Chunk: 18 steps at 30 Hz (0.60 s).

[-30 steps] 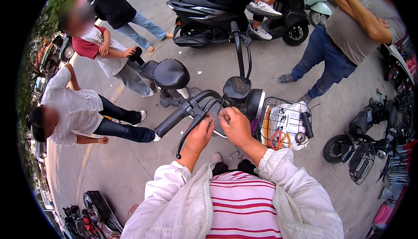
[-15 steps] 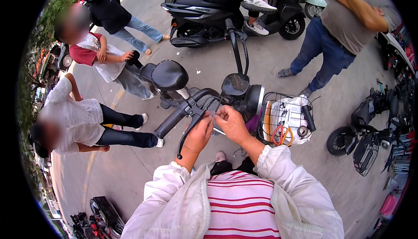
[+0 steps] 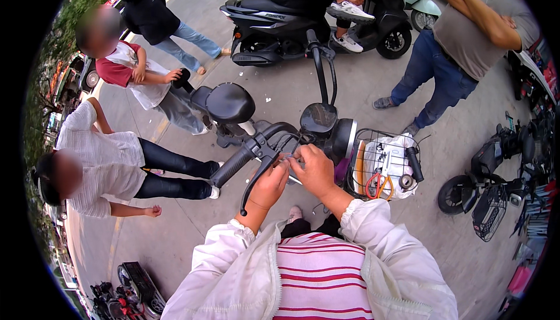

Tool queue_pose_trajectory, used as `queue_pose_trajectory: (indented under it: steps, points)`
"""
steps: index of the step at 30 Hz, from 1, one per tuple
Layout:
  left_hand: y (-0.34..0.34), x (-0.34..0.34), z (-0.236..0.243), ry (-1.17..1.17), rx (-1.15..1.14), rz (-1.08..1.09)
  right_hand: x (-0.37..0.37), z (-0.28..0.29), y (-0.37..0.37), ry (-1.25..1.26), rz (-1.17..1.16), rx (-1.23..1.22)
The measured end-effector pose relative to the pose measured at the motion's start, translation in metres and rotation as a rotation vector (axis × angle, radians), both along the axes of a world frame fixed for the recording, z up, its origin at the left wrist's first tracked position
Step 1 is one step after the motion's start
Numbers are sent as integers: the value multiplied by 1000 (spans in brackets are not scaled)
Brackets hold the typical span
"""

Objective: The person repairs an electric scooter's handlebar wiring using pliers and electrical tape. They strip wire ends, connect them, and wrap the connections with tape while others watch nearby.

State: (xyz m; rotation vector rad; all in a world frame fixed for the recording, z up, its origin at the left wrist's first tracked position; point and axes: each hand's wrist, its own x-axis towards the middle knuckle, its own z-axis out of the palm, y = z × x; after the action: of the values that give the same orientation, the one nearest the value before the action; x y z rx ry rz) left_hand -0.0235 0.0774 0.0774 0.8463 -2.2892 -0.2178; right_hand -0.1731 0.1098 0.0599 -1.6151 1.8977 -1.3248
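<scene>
My left hand is closed, fingertips pinching what looks like thin wire beside the handlebar grip and black brake lever. My right hand meets it from the right, also pinching at the wire; its detail is too small to make out. Just beyond sit a round-cornered black mirror and cables. To the right, a wire basket holds a white bag, orange-handled scissors, a tape roll and a black grip.
A black padded seat is beyond the bars. People stand at left, upper left and right; another sits on a black scooter. Parked two-wheelers line the right and lower left.
My hands stay together at the wire with slight finger movement. The person at left has shifted, their lower hand now farther forward. The view has wobbled slightly.
</scene>
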Motion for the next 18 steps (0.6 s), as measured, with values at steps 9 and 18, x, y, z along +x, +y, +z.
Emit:
queue_pose_trajectory:
  steps: [9, 18]
  points:
    - [2, 0, -1, -6, -29, 17, 9, -8, 0, 184, -67, -64]
    - [2, 1, -6, -1, 1, 38, 15, -14, -2, 211, -66, -64]
